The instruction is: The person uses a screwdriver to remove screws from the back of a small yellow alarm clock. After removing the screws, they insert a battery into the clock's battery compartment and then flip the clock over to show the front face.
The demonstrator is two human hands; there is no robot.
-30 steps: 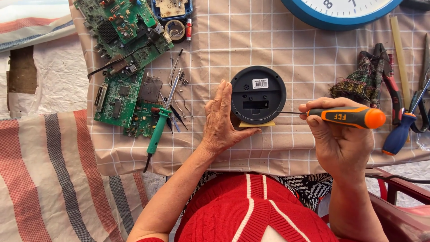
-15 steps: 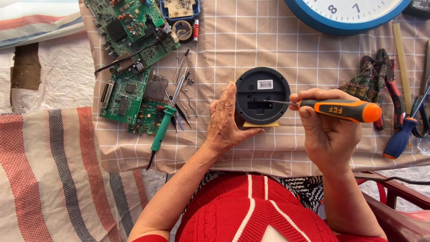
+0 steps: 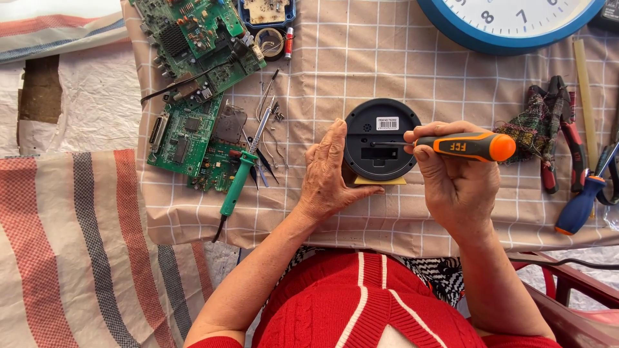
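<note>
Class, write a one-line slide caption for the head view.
Left hand steadies a round black device while the right hand points an orange screwdriver at it.

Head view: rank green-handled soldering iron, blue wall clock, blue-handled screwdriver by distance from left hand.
From the left hand:
1. Green-handled soldering iron, just to its left.
2. Blue wall clock, upper right at the table's far edge.
3. Blue-handled screwdriver, far right.

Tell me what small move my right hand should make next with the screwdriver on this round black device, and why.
Probably seat the tip and start turning. The right hand holds the orange-handled screwdriver level, with its shaft reaching onto the back of the round black device. The left hand already braces the device's left edge, so it looks steady. Whether the tip sits in a screw is too small to tell.
</note>
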